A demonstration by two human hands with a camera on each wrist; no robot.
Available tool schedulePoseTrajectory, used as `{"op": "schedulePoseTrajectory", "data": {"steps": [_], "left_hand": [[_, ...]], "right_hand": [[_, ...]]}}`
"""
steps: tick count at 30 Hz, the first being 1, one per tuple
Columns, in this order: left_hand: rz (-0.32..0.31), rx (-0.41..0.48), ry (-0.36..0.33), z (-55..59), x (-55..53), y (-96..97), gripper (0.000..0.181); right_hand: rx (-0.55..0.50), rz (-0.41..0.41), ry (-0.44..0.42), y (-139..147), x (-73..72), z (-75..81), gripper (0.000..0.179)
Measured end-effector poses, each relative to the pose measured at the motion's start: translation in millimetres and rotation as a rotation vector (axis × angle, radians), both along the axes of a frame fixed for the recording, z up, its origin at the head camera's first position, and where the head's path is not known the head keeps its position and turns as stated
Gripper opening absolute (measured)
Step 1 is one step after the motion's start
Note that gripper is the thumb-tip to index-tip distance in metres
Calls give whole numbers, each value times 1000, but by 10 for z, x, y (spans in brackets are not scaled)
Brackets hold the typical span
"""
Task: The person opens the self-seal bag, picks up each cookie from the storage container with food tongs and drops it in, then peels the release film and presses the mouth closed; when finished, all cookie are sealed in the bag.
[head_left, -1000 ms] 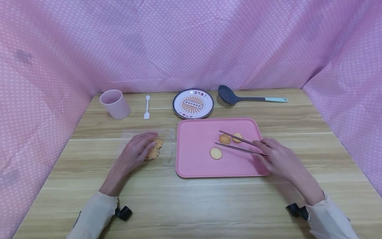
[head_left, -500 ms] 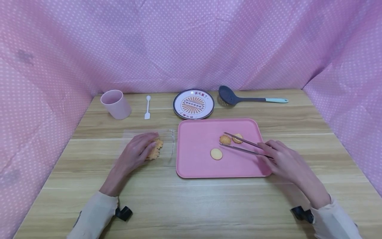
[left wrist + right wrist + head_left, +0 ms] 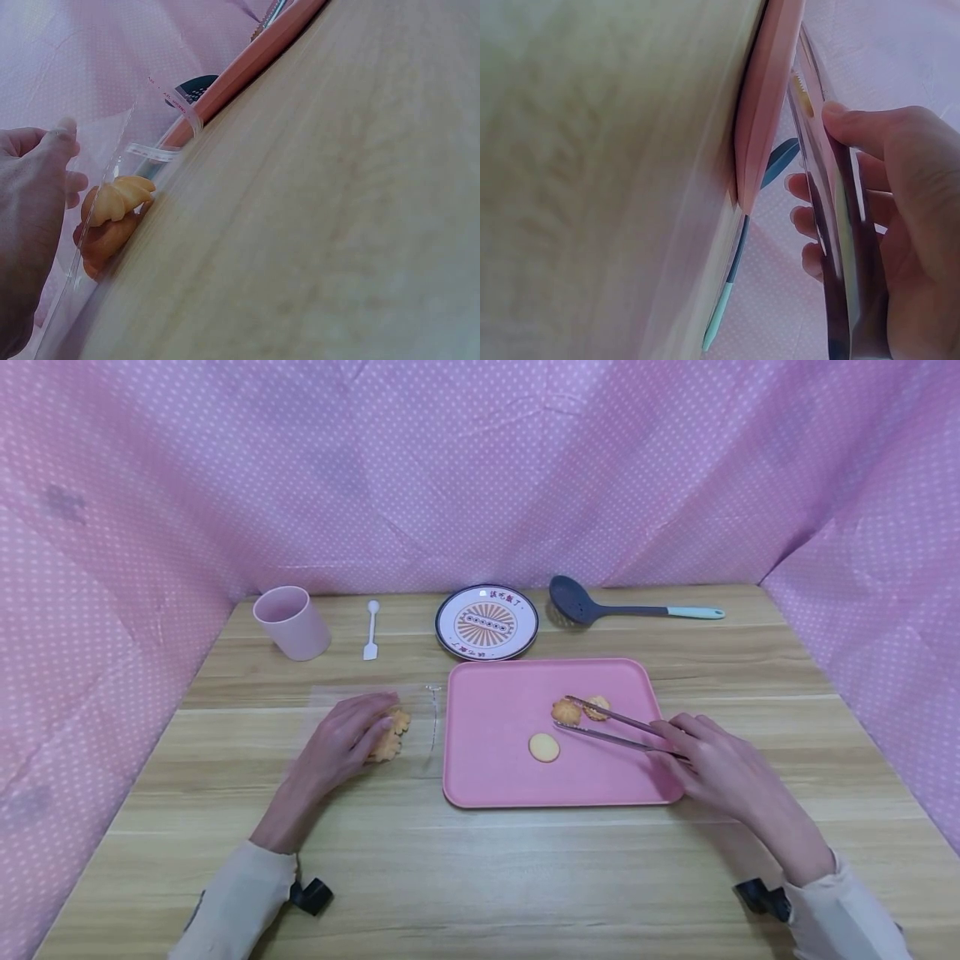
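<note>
Gripping parted tongs (image 3: 611, 739) in my right hand (image 3: 720, 772), I'd squeeze the likely brittle cookie (image 3: 566, 712) between their tips gently, edgewise; whether my left hand (image 3: 347, 735) grips anything, I can't tell.

Left grip (image 3: 339, 737) lies palm-down; right grip (image 3: 711, 767) pinches.

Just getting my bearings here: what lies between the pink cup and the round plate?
A small white spatula lies on the wood-grain table between the pink cup and the round plate, as the head view shows.
</note>
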State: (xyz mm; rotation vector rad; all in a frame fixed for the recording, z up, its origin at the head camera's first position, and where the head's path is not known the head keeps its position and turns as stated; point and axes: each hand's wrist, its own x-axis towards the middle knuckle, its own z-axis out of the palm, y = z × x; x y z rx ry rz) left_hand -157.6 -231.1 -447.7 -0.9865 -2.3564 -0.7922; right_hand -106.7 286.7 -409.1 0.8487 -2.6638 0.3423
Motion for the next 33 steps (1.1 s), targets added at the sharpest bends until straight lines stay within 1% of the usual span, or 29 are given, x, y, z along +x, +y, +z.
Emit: {"op": "schedulePoseTrajectory", "data": {"steps": [13,24,33], "left_hand": [[13,-7,-16,10,12,-3,33],[25,-13,-34,18,20,4,35],[23,-19,-36,21,16,7,36]], "right_hand": [[7,14,36,12,-5,4,39],[7,16,28,4,-2,-7,35],[12,14,23,-1,-2,6,36]]}}
